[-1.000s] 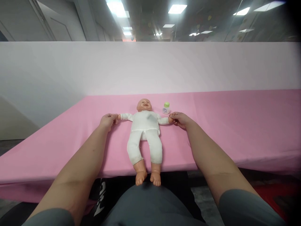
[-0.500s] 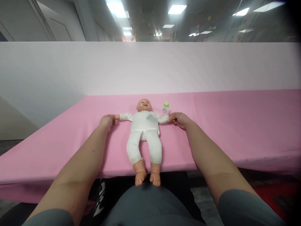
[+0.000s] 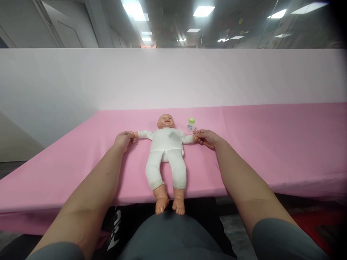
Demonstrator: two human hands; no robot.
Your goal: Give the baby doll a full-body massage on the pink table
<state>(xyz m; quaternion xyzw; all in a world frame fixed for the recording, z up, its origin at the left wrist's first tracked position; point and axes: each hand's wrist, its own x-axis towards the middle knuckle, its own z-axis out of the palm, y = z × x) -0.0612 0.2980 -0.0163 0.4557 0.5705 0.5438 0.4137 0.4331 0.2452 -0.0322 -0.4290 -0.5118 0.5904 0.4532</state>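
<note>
Overhead, square ceiling lights glow above a plain white partition that backs a long table (image 3: 271, 144) draped in smooth pink cloth. Lying face up on it is a plastic baby doll (image 3: 166, 151) in a soft white suit, arms spread wide, bare feet hanging past the near edge, with a small clear bottle (image 3: 191, 124) with a green cap just beside its head, label too small to read. Each of the person's hands pinches one doll hand: left hand (image 3: 123, 139) and right hand (image 3: 207, 138).
</note>
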